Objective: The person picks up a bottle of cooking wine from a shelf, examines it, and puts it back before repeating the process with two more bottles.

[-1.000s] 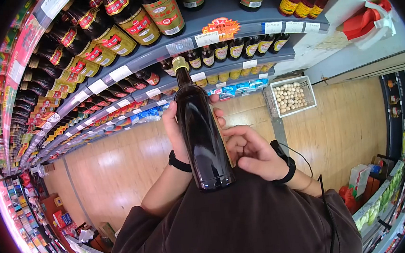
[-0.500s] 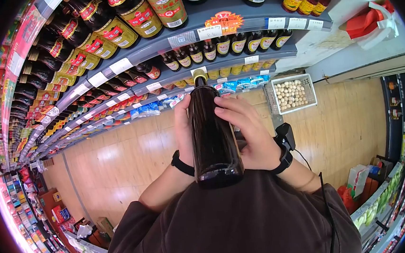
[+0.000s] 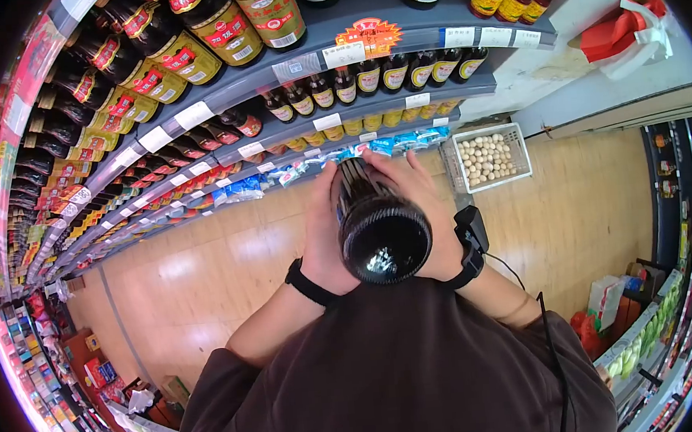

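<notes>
A dark glass bottle [image 3: 384, 233] is held between both hands in front of the chest, its round base tilted up toward the camera. My left hand [image 3: 323, 238] is wrapped round the bottle's left side. On the right side, my right hand [image 3: 427, 210] grips it, with fingertips near the far end. The bottle's neck and cap are hidden behind its body. Each wrist wears a black band.
Ahead and left, curved shelves [image 3: 270, 77] hold rows of sauce bottles [image 3: 222, 31] and small bottles [image 3: 367, 76]. A white basket [image 3: 524, 157] of round, pale items stands on the wooden floor [image 3: 203, 260]. More stocked shelves line the right edge [image 3: 669, 190].
The bottle has tipped so that its base faces the camera and its neck has gone from sight. Both hands have turned with it. The shelves appear shifted slightly left and up.
</notes>
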